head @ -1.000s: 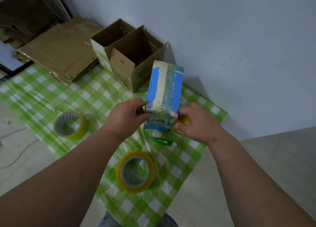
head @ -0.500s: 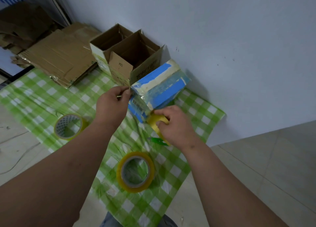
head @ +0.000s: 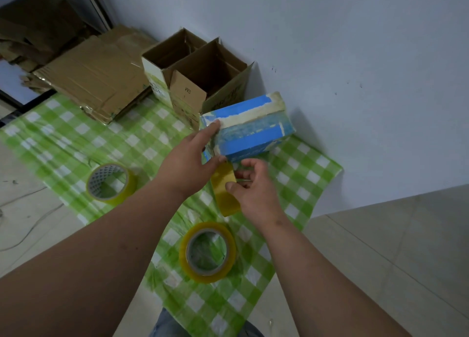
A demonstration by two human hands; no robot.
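plainly the person is taping the box, which is lying on its long side at the far right of the cloth, its far end toward the wall and its left end just beside the cartons; whether it is resting fully on the cloth or being lifted a little, i cannot tell. the left hand is bracing the box's near end, fingers nearly straight and spread wide, forefinger lying along the top corner and thumb reaching to the bottom corner, likely steadying it and pressing a tape end flat. the right hand is curling fingers and thumb round the roll, holding it on edge just below the box's near edge, probably so that the strip is running straight off the corner. room is tightening on the far side: wall behind, cartons at the left, so turning the box is looking easiest toward the person or to the right, where the cloth is ending and bare floor is opening. a spare roll is lying well to the left, and a second spare roll is sitting just under the right forearm, where a downward pull might be catching it. flattened cardboard is piling up far left, well apart.
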